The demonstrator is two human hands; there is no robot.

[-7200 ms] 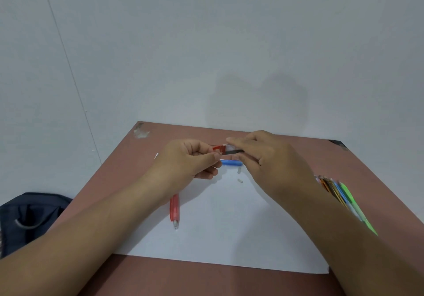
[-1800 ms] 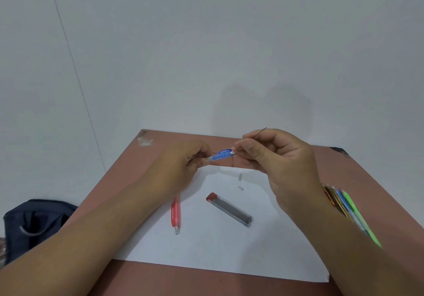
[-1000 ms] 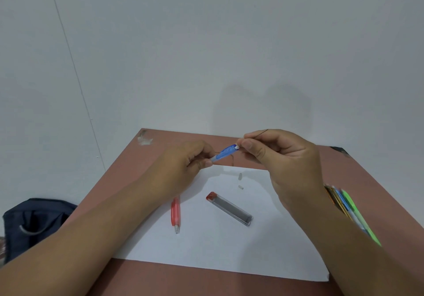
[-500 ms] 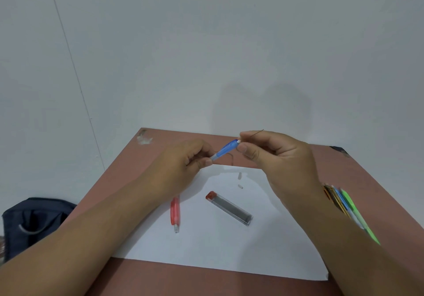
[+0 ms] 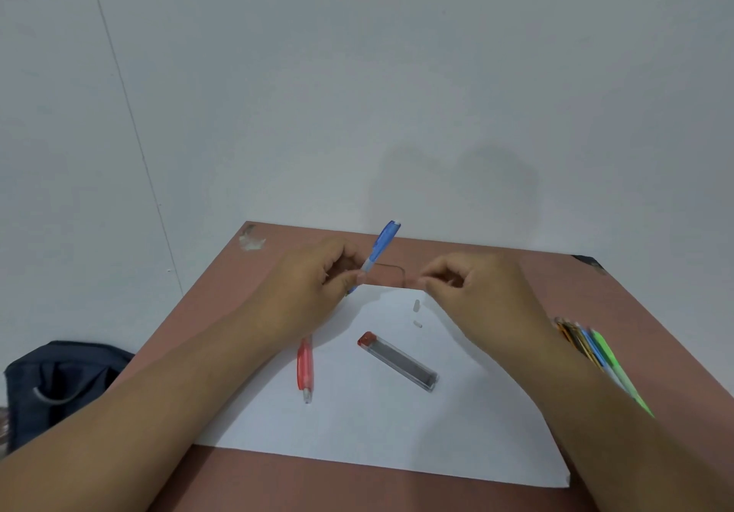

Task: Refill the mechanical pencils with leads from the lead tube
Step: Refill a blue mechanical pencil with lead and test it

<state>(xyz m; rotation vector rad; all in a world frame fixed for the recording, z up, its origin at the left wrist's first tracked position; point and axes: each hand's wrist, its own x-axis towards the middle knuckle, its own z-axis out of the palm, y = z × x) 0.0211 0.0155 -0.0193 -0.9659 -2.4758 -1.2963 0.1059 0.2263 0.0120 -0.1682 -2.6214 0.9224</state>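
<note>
While left hand (image 5: 313, 285) pinches blue mechanical pencil (image 5: 379, 247) at frame centre, long axis tilting up-right, right hand (image 5: 472, 293) sits just right, fingertips pinched; contents too small to tell. Lead tube (image 5: 399, 361) lies below, nearer right hand.

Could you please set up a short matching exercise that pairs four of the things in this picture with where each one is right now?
Things:
1. blue pencil
2. red pencil
3. lead tube
4. dark bag

Places:
A. on the floor, left of the table
B. lying on the paper, below the left hand
C. held up in the left hand
D. lying slantwise in the middle of the paper

Pairs: 1-C, 2-B, 3-D, 4-A
</note>
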